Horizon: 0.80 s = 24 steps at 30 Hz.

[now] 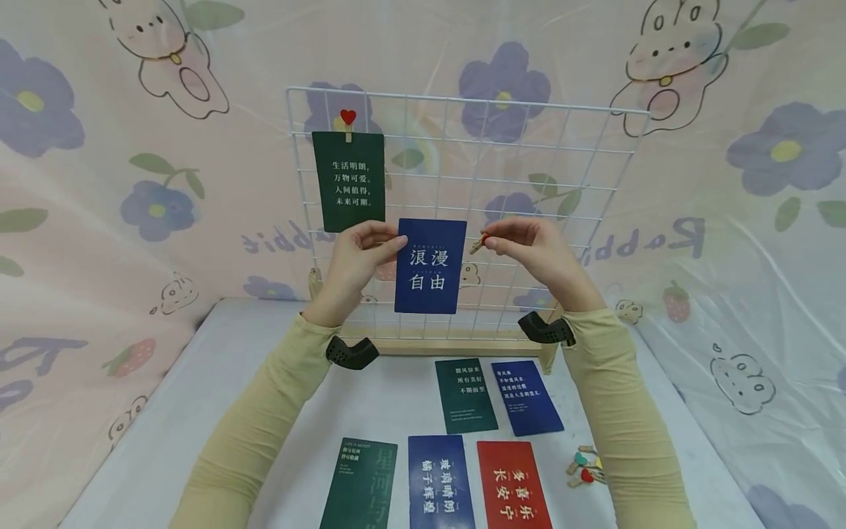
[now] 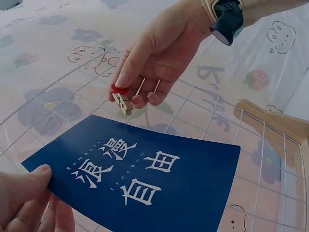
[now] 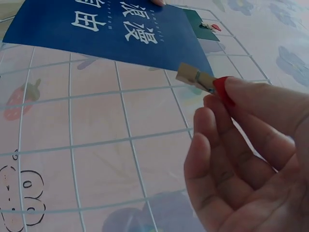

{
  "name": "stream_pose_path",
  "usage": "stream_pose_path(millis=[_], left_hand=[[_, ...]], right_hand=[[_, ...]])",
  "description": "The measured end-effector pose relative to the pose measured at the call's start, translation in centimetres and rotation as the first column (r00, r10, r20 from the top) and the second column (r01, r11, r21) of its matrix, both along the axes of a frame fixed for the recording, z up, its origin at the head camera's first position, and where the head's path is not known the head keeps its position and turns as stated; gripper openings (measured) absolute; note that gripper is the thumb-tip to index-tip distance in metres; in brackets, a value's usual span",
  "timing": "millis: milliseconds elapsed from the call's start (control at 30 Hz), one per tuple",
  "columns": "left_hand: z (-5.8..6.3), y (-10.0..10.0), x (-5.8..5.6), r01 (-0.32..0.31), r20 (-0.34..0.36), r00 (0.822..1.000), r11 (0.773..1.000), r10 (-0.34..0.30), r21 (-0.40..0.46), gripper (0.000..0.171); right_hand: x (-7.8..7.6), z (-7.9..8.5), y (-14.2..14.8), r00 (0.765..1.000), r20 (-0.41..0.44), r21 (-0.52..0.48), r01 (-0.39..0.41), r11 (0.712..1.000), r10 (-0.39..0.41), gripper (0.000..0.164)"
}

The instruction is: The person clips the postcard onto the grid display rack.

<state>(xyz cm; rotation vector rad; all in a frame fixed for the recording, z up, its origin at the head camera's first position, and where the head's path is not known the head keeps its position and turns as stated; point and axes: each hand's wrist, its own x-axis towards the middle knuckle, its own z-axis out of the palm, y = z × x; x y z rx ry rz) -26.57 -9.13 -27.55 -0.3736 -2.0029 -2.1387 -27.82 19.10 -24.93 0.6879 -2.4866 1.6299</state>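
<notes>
Grips with the left hand (image 1: 360,261), thumb in front and fingers behind, the left edge of a dark-blue card (image 1: 431,294) with white characters; holds it upright, printed face to the viewer, before a white wire grid (image 1: 502,181) set in a wooden base (image 1: 456,347). Pinches with the right hand (image 1: 538,253), between thumb and index finger, a small wooden clothespin (image 2: 123,102) by its red heart end, the wooden tip turned toward the card, just beside its right edge but apart from it.

Hung at the grid's upper left: a hanging green card (image 1: 352,176) with four lines of white characters, topped by a red-heart clip (image 1: 348,121). Laid flat on the white bench (image 1: 383,397) in two rows: farther off, a far green card (image 1: 466,397) and a far blue card (image 1: 527,398); closer, a near green card (image 1: 360,485), a near blue card (image 1: 441,485) and a red card (image 1: 514,485), all three cut by the lower edge of the head view. Heaped beside the right sleeve (image 1: 634,426): loose clips (image 1: 587,476) with coloured heads, partly hidden. Spread behind: pale cloth (image 1: 423,44) printed with rabbits and purple flowers.
</notes>
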Motion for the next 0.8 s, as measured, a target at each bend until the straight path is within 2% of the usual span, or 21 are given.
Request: stream_pose_path(millis=[367, 633, 800], left_hand=[[1.6, 0.2, -1.1, -0.03, -0.057, 0.998, 0.999, 0.028, -0.026, 0.02], [2.7, 0.5, -1.7, -0.033, -0.073, 0.997, 0.999, 0.034, 0.013, 0.018], [3.2, 0.5, -2.1, -0.036, -0.076, 0.996, 0.999, 0.038, 0.032, 0.018]], right_hand=[[-0.5, 1.0, -1.2, 0.998, -0.051, -0.04, -0.027, 0.999, 0.025, 0.027], [-0.8, 1.9, -1.6, 0.996, -0.064, -0.114, -0.064, 0.991, 0.057, 0.027], [-1.1, 2.8, -1.9, 0.995, -0.085, -0.132, -0.058, 0.99, 0.047, 0.027]])
